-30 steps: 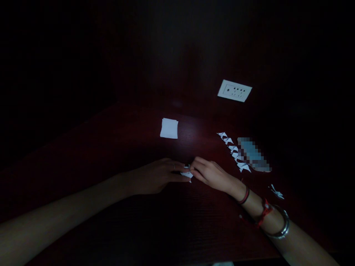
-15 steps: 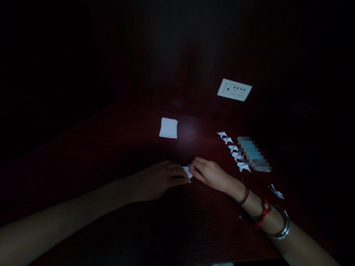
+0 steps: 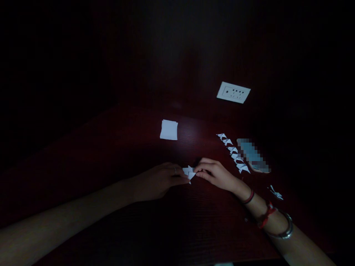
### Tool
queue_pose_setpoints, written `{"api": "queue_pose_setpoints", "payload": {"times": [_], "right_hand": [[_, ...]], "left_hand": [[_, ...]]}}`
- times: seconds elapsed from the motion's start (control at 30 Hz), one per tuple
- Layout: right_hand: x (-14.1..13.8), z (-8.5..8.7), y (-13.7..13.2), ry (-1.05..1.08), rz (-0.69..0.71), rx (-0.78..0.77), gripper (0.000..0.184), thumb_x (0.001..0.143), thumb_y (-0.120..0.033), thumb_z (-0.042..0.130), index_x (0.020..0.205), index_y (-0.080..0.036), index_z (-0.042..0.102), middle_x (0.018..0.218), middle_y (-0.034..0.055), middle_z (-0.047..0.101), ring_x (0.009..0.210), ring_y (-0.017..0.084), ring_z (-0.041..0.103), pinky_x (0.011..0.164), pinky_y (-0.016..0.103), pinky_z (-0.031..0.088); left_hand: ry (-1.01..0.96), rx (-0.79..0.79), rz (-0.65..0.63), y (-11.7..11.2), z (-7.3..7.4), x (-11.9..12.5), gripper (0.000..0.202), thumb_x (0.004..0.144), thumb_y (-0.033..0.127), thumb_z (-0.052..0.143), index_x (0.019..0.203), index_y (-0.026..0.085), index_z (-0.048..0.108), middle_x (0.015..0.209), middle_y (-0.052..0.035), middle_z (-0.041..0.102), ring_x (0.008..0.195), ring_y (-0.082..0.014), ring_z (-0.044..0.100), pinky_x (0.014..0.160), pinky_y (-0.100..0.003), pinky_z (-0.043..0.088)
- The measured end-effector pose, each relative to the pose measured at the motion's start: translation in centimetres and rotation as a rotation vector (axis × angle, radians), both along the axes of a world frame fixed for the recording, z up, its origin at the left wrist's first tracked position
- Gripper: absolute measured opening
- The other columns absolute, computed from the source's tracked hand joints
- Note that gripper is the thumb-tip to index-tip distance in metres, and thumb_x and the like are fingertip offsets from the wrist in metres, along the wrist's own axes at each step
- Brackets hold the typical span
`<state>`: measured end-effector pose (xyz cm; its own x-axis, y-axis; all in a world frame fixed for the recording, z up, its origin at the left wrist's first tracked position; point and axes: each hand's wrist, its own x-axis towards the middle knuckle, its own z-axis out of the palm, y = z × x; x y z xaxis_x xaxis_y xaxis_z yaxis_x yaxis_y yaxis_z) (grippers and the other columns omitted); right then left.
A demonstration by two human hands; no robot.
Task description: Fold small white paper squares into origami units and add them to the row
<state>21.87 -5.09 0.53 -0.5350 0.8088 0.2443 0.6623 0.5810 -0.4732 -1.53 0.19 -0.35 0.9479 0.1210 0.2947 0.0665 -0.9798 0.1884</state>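
A small folded white paper piece (image 3: 189,172) lies on the dark red table (image 3: 177,221) between my two hands. My left hand (image 3: 159,180), with a ring on one finger, presses its fingertips on the left side of the piece. My right hand (image 3: 215,173) pinches the right side of it, fingers bent together. Bracelets and a red thread circle my right wrist.
A stack of white paper squares (image 3: 169,130) lies farther back. A row of several folded white pieces (image 3: 233,151) runs beside a blurred blue object (image 3: 252,155). One more folded piece (image 3: 276,193) lies at the right. A white wall socket (image 3: 233,92) sits behind.
My right hand has shifted slightly right and back, so more of the folded piece shows between the hands. My left hand has barely moved.
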Motion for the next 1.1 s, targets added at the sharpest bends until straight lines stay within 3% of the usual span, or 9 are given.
{"api": "queue_pose_setpoints", "payload": {"times": [0.3,0.73,0.93,1.1], "right_hand": [[-0.7,0.1,0.5,-0.023,-0.051,-0.014,0.012,0.084,-0.022,0.046,0.082,-0.016,0.057,0.073,0.0007,0.050,0.064,0.009,0.048,0.058,0.021,0.039],[-1.0,0.1,1.0,-0.144,-0.044,-0.035,0.006,0.078,-0.015,0.046,0.077,-0.015,0.052,0.074,0.0006,0.050,0.064,0.009,0.046,0.060,0.021,0.036],[-0.9,0.0,1.2,-0.071,-0.088,-0.064,0.008,0.078,-0.010,0.044,0.075,-0.015,0.049,0.069,-0.0010,0.049,0.061,0.008,0.045,0.058,0.020,0.035],[-0.2,0.0,1.2,0.036,-0.060,-0.135,0.007,0.082,-0.017,0.046,0.080,-0.015,0.053,0.066,-0.0021,0.049,0.059,0.008,0.044,0.055,0.019,0.035]], "left_hand": [[0.055,0.033,0.010,0.0,0.1,0.1,0.051,0.076,-0.001,0.041,0.121,0.023,0.044,0.114,-0.0034,0.052,0.103,-0.0199,0.045,0.089,-0.036,0.035],[0.048,0.075,0.027,0.0,-0.3,0.2,0.054,0.075,-0.002,0.043,0.121,0.024,0.043,0.116,-0.0037,0.050,0.104,-0.0202,0.045,0.089,-0.036,0.036],[0.016,0.100,0.023,-0.1,-0.2,0.3,0.052,0.074,-0.002,0.042,0.119,0.024,0.045,0.116,-0.0040,0.050,0.104,-0.0193,0.047,0.087,-0.034,0.038],[0.024,0.133,0.020,-0.1,-0.5,0.0,0.054,0.073,-0.002,0.042,0.120,0.025,0.044,0.123,-0.0023,0.046,0.105,-0.0205,0.047,0.087,-0.036,0.039]]}}
